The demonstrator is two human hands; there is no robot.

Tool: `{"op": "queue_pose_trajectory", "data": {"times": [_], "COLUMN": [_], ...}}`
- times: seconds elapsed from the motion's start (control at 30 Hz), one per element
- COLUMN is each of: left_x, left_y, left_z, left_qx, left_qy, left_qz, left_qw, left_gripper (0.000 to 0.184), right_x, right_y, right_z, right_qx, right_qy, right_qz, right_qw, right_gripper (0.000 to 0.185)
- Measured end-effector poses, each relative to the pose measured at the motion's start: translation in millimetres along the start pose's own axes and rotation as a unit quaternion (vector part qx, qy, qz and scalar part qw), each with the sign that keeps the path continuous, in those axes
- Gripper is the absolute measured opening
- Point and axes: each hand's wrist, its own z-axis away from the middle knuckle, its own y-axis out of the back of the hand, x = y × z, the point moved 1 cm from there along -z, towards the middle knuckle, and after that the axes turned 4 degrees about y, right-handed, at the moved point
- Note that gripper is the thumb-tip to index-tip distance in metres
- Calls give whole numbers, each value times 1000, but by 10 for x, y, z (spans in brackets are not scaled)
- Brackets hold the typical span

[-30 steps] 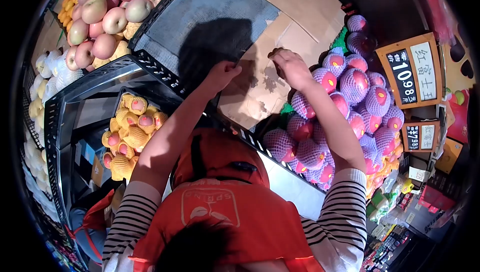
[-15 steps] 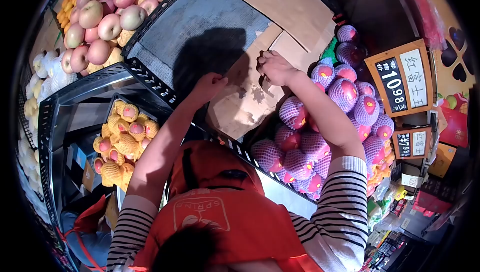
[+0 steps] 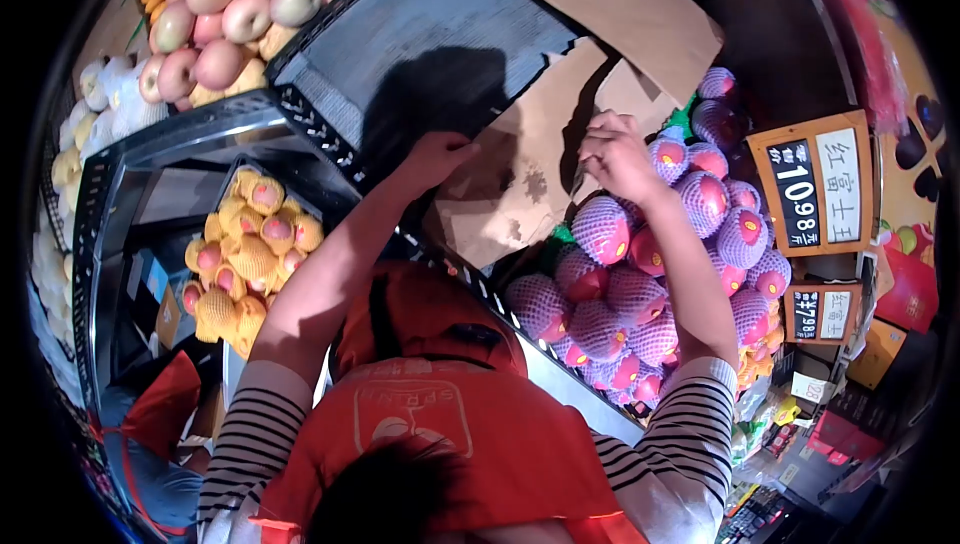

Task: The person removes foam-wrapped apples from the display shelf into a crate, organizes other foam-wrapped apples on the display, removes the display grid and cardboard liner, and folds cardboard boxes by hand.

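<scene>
My left hand (image 3: 446,158) is over the left edge of a worn brown cardboard sheet (image 3: 520,144), fingers curled; whether it grips the sheet's edge is hard to tell. My right hand (image 3: 617,156) is closed on a cardboard piece (image 3: 630,94) at the right, beside a dark gap that parts it from the sheet. A second flat cardboard piece (image 3: 620,14) lies behind, partly over it. Blue matting (image 3: 400,14) lines the bin to the left. Just right of my right hand are apples in purple foam nets (image 3: 703,202).
Unwrapped apples (image 3: 247,17) fill the upper left. Apples in yellow nets (image 3: 253,259) sit in a lower left tray. Black crate edges (image 3: 315,134) run between the bins. Price signs (image 3: 812,184) stand at the right. Another person's red and blue clothing (image 3: 160,444) shows at the lower left.
My right hand has moved right with the cardboard piece, and a dark gap has opened between it and the sheet. The rear cardboard is tilted differently. My left hand stays near the sheet's left edge.
</scene>
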Motion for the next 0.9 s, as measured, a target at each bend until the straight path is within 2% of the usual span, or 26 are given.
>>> {"op": "queue_pose_trajectory", "data": {"times": [0.07, 0.17, 0.27, 0.37, 0.47, 0.57, 0.6, 0.67, 0.7, 0.73, 0.8, 0.87, 0.9], "left_x": [33, 52, 47, 150, 136, 60, 45, 99, 131, 180, 219, 229, 251], "left_y": [-3, 22, -9, 12, -19, -50, -53, -87, -77, -40, -2, 28, 54], "left_z": [38, 45, 62, 142, 161, 168, 190, 340, 403, 487, 676, 888, 1025], "left_qx": [-26, -44, -62, -93, -93, -77, 0, 157, 172, 188, 209, 224, 227], "left_qy": [9, -6, -4, -35, -54, -31, -76, -162, -172, -181, -208, -240, -250], "left_qz": [35, 17, 72, 72, 73, 87, 5, -158, -178, -199, -246, -301, -301], "left_qw": [999, 999, 995, 992, 991, 993, 997, 961, 953, 945, 923, 895, 892], "left_gripper": [30, 30, 29, 28, 29, 36, 39, 47, 49, 51, 53, 51, 49], "right_x": [-16, -42, -52, -81, -76, -57, -42, -16, -31, -90, -92, -38, -29], "right_y": [58, 133, 161, 148, 106, 14, -17, -121, -122, -108, -101, -79, -76], "right_z": [26, 24, 37, 14, -19, -43, -55, -109, -138, -144, -165, -190, -196], "right_qx": [-1, -24, -36, -42, -48, -41, -58, -42, -41, -45, -21, -99, -99], "right_qy": [10, 1, -4, -13, -18, -7, -1, -14, -42, -90, -84, -103, -109], "right_qz": [-8, -20, -15, -9, -5, 10, 31, -12, -36, -53, -72, -104, -98], "right_qw": [1000, 1000, 999, 999, 999, 999, 998, 999, 998, 993, 994, 984, 984], "right_gripper": [6, 9, 9, 10, 11, 10, 17, 33, 51, 60, 61, 51, 49]}}
